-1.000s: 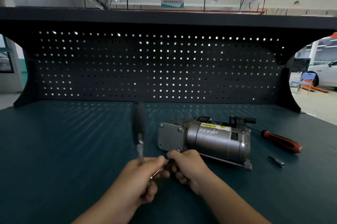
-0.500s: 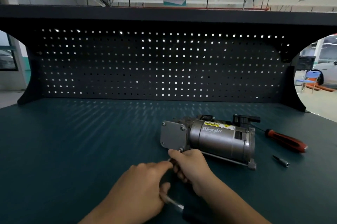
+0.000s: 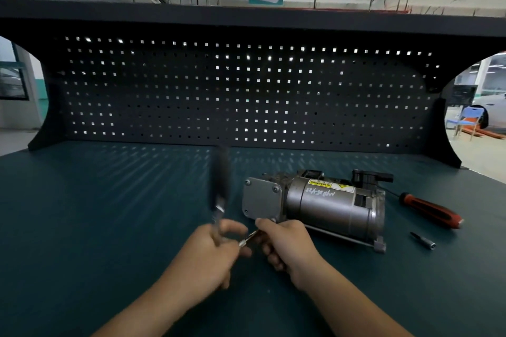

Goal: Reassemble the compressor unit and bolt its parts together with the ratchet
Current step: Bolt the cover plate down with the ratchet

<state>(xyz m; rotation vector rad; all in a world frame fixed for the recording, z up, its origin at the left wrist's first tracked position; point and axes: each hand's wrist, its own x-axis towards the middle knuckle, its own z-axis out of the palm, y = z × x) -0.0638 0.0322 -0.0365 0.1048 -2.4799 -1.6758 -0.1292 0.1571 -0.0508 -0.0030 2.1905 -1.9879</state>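
The grey compressor unit lies on its side on the dark green bench, with its square end plate facing left. My left hand grips the ratchet, whose black handle stands upright and motion-blurred. A thin extension bar runs from the ratchet head toward the lower front corner of the end plate. My right hand is curled around the bar's far end at that corner; the bolt there is hidden.
A red-and-black screwdriver lies right of the compressor, and a small loose socket bit sits in front of it. A black pegboard walls the back of the bench.
The ratchet handle has swung back up from low near my body to upright. Both hands stay at the end plate's lower corner.
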